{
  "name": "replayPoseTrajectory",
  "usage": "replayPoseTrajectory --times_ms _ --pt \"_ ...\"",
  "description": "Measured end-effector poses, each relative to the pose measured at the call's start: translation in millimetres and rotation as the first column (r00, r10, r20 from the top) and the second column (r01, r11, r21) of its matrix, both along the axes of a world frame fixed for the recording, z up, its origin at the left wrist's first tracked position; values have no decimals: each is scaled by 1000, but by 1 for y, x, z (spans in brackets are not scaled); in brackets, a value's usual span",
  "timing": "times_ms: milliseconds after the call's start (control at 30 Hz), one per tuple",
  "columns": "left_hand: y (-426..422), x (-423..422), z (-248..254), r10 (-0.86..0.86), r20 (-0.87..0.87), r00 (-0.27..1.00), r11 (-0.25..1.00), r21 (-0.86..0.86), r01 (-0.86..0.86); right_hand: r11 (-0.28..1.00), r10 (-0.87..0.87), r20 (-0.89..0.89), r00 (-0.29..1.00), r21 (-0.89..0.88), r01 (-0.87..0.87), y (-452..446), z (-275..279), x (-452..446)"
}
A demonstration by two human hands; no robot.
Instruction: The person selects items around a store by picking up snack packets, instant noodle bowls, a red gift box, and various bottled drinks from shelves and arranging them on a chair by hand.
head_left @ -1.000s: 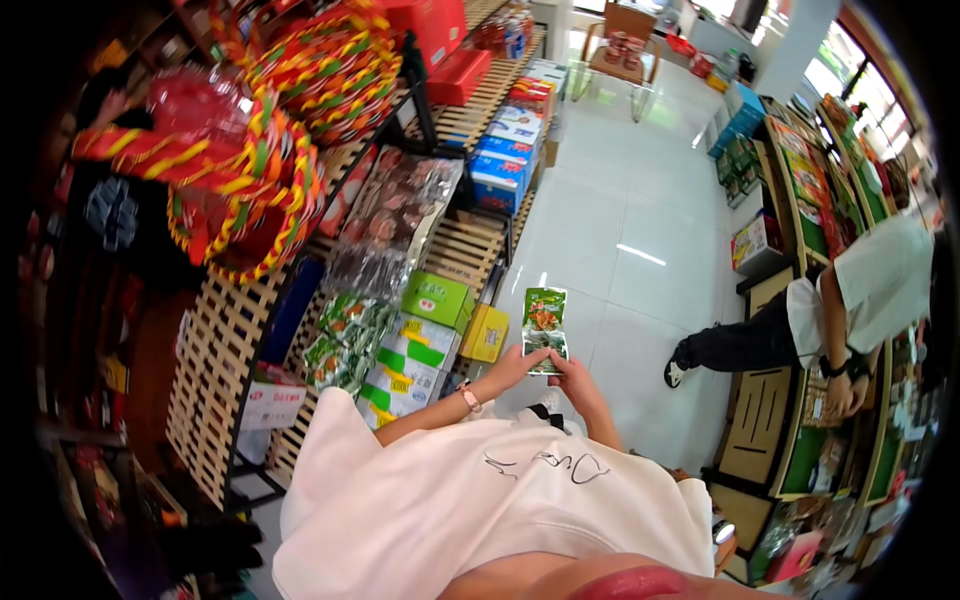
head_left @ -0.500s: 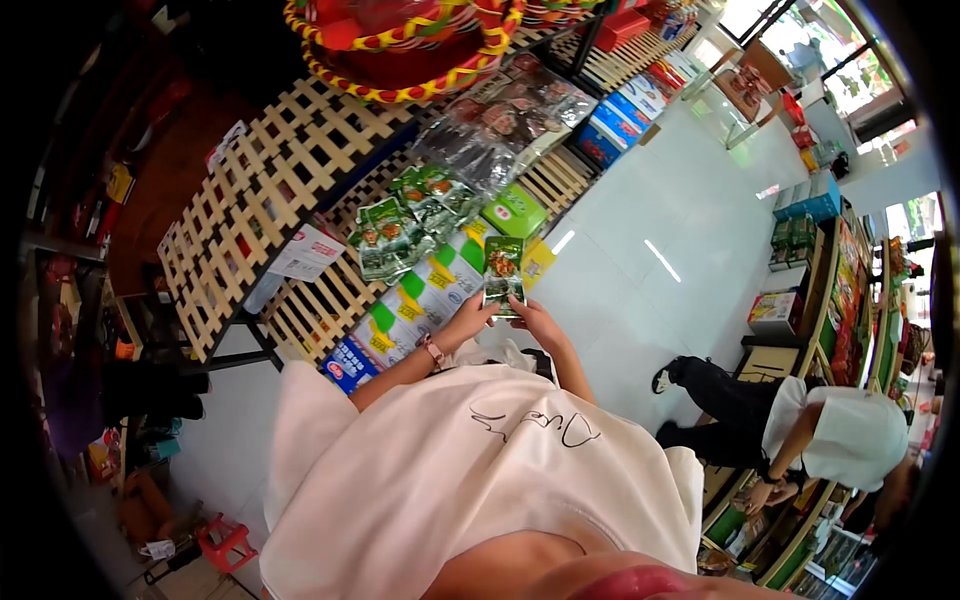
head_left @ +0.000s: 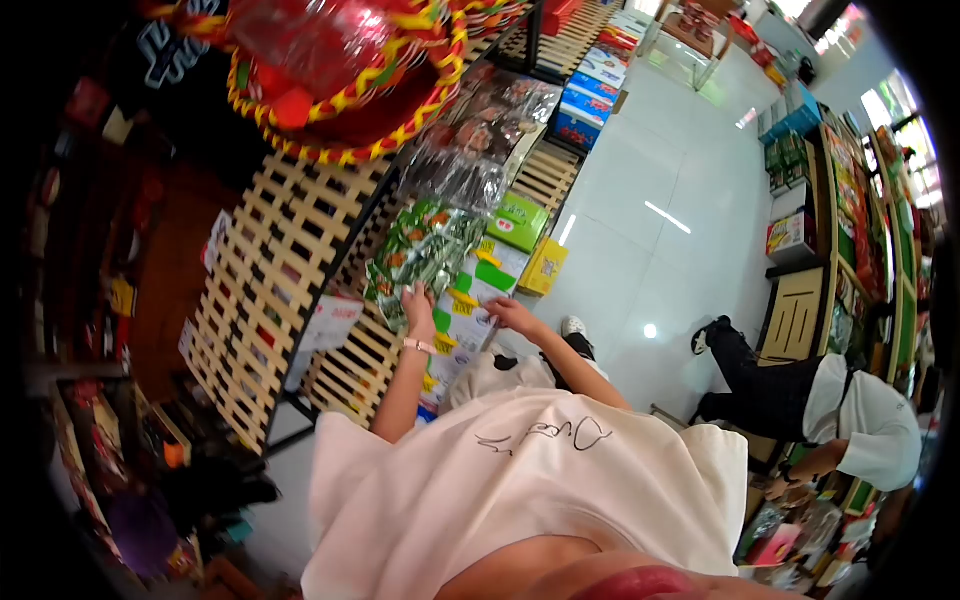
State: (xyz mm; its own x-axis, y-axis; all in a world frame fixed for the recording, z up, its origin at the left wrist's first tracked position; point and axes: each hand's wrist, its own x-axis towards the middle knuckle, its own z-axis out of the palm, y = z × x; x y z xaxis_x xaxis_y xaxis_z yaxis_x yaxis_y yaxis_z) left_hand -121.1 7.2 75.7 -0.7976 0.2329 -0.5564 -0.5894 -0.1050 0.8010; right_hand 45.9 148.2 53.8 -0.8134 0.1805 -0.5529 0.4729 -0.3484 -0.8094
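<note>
Green food packets [head_left: 425, 240] lie in a pile on the slatted wooden shelf. My left hand [head_left: 418, 308], with a pink band on the wrist, reaches to the near edge of this pile and touches it; what its fingers hold, if anything, I cannot make out. My right hand [head_left: 511, 313] is over the white, green and yellow cartons [head_left: 475, 300], its fingers partly spread and nothing visible in them. Beyond the cartons are a green box [head_left: 518, 221] and a yellow box [head_left: 543, 267].
Clear bags of brown food [head_left: 480, 135] lie behind the packets. A red and yellow woven basket [head_left: 350, 130] stands on the upper slatted shelf [head_left: 290, 240]. At the right a person [head_left: 820, 405] in a white top bends at shelves with goods.
The green packet that was between both hands is no longer seen there. My hands have parted; the left has moved to the pile, the right stays over the cartons. The view has shifted.
</note>
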Motion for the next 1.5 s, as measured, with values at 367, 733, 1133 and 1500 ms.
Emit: replayPoseTrajectory --times_ms 367,733,1133,1500 --pt "18 1 -54 411 -314 856 842 -229 -489 595 -684 638 353 207 777 146 -200 311" --pt "226 56 -17 120 -652 748 925 -200 -323 786 -598 594 538 303 539 257 -196 342" --pt "479 200 -11 -993 101 64 76 125 989 669 -743 50 667 61 741 431 45 263" --pt "617 123 -89 -957 -63 -282 -180 -634 752 547 -837 -104 538 -105 831 622 35 231"
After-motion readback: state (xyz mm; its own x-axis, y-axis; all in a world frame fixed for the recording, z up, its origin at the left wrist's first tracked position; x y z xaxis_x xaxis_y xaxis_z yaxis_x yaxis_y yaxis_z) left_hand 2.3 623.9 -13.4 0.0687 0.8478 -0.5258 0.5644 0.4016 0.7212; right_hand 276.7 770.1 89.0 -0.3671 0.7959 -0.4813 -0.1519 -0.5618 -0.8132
